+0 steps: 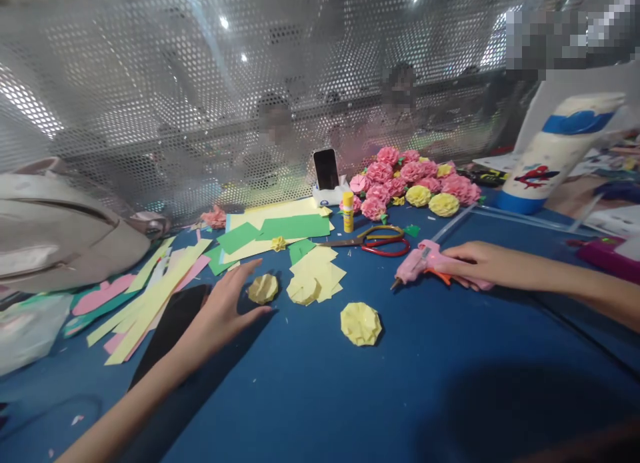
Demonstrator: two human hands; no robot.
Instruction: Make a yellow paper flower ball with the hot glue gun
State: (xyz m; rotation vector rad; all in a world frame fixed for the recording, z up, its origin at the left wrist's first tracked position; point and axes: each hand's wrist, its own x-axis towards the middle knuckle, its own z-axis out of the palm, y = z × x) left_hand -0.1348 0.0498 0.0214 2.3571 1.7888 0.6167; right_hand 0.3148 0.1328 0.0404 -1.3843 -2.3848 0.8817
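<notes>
Left fingers [243, 271] spread, empty, beside one rosette [263, 289]; right fingers [456, 268] grip one glue gun [418, 259].

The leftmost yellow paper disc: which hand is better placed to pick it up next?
Probably the left hand: it looks empty and is open beside the disc. The right hand, farther away, holds the pink glue gun.

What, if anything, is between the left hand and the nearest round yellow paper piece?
Nothing visible: the left hand is open beside the round yellow paper piece, with only blue tabletop showing between palm and paper.
</notes>
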